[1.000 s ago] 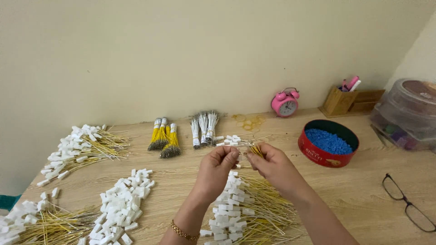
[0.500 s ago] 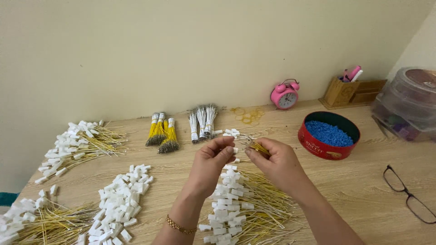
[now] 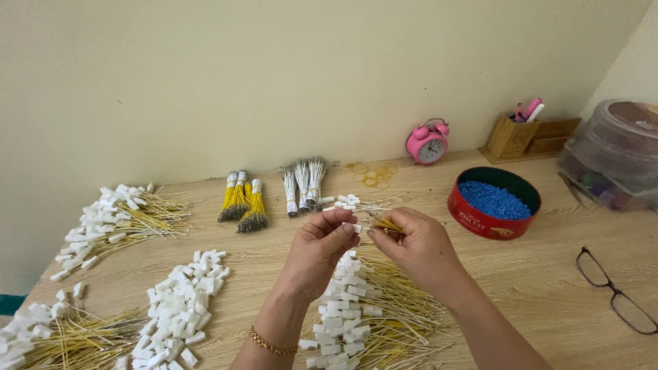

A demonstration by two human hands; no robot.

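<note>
Your left hand (image 3: 321, 248) pinched a small white connector (image 3: 356, 228) w/ thumb & fingers, your right hand (image 3: 412, 244) gripped thin yellow wires (image 3: 385, 223) aimed at it, both raised over the tagged-wire pile (image 3: 363, 308) on the wooden table (image 3: 541, 288), keeping parts close.

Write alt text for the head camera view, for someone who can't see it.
Two bare hands meet over a wooden table: the left hand pinches a small white connector while the right hand holds thin yellow wires against it. Piles of white-tipped wires lie around, with a red tin of blue pellets, a pink alarm clock and glasses.
</note>
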